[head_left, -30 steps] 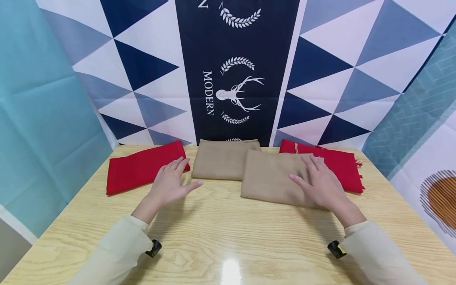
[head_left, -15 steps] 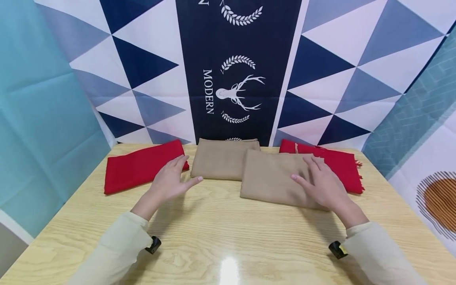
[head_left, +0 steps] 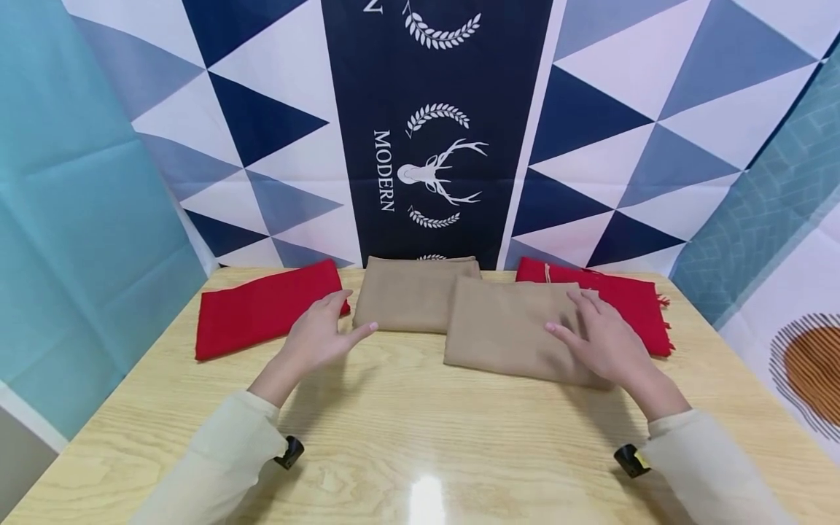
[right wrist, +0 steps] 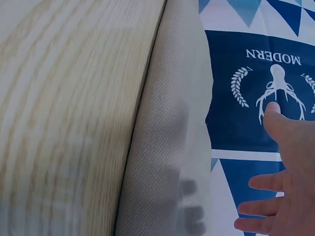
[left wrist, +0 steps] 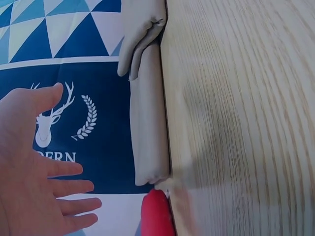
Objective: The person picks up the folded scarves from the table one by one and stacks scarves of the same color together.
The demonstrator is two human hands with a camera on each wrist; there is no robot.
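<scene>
Four pieces of folded cloth would be several: a folded red cloth (head_left: 262, 310) lies at the left, and a folded tan cloth (head_left: 410, 295) at the back middle. A second folded tan cloth (head_left: 502, 328) overlaps the first one's right edge and partly covers a fringed red cloth (head_left: 633, 302) at the right. My left hand (head_left: 315, 339) hovers near the left red cloth's right end, fingers extended and thumb apart. Over the front tan cloth hangs my right hand (head_left: 607, 343), its fingers spread and holding nothing. Both wrist views show a gap between hand and cloth.
The cloths lie on a light wood table (head_left: 374, 430) along its back edge. Behind it hangs a patterned curtain (head_left: 433, 87) with triangles and a deer print. Light blue fabric (head_left: 85, 219) borders the left side. Small black devices (head_left: 631, 461) sit at both sleeve cuffs.
My right hand has drifted slightly to the right above the front tan cloth. The left hand has shifted a little to the right as well. The cloths have stayed in place.
</scene>
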